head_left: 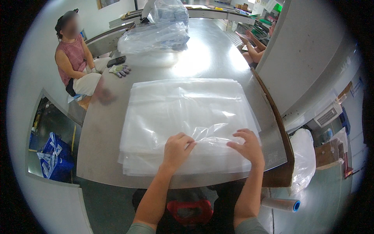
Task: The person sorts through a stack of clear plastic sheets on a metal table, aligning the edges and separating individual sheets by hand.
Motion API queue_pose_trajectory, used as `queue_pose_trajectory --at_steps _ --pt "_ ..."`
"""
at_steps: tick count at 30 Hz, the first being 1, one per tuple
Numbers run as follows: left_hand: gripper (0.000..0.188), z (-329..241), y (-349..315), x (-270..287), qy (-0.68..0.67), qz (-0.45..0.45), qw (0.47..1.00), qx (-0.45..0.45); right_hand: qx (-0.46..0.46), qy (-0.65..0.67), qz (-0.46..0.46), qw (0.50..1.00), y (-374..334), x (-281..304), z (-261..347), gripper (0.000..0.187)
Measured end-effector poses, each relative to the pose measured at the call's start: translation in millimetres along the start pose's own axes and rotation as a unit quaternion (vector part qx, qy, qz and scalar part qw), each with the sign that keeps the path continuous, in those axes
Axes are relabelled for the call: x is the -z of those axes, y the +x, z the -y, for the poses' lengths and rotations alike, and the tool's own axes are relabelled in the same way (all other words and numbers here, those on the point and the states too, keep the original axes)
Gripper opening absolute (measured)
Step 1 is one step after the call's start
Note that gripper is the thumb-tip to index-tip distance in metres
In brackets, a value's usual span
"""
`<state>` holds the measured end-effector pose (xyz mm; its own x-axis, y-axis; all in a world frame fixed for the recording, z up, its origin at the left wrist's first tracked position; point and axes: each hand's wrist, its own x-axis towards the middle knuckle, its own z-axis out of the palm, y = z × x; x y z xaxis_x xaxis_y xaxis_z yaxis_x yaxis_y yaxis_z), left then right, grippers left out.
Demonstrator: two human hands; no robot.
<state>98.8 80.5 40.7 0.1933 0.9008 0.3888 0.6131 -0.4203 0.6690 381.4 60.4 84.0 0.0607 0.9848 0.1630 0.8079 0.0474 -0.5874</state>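
Note:
A stack of clear plastic bags [171, 113] lies flat on the metal table in front of me. My left hand [177, 150] pinches a gathered fold of the top bag between thumb and fingers, near the stack's front middle. To its right, my right hand [247, 145] hovers at the other end of that wrinkled fold. Its thumb and fingers are curved and apart, with nothing visibly gripped between them. Creases run across the film between the two hands.
More bagged plastic [156, 37] is heaped at the table's far end. A glove [120, 70] and a dark phone [116, 61] lie at the left edge, near a seated person [72, 54]. Another person's arms [255, 48] show far right, beside a grey pillar [298, 58].

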Motion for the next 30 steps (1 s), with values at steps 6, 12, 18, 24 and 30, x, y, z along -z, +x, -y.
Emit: queue_pose_trajectory --at_steps 6,12,18,24,30 --pt "0.016 -4.6 0.9 -4.4 0.012 -0.004 1.0 -0.014 0.114 0.017 0.026 0.993 1.9 -26.1 28.9 0.025" --pt "0.019 1.5 0.7 -6.0 0.059 -0.02 0.997 -0.05 0.139 0.021 0.015 0.99 6.2 -35.2 32.4 0.014" --pt "0.013 -5.0 1.4 -4.0 0.035 -0.009 0.998 -0.047 0.145 -0.003 0.032 0.989 5.9 -34.6 33.6 0.016" --pt "0.015 -13.2 1.8 -10.0 0.058 -0.042 0.991 -0.112 0.166 0.019 0.009 0.986 5.6 -41.9 35.3 0.013" --pt "0.013 -11.1 -3.3 -19.3 0.065 -0.02 0.992 -0.108 0.166 -0.025 -0.056 0.984 4.0 -46.0 34.2 0.011"
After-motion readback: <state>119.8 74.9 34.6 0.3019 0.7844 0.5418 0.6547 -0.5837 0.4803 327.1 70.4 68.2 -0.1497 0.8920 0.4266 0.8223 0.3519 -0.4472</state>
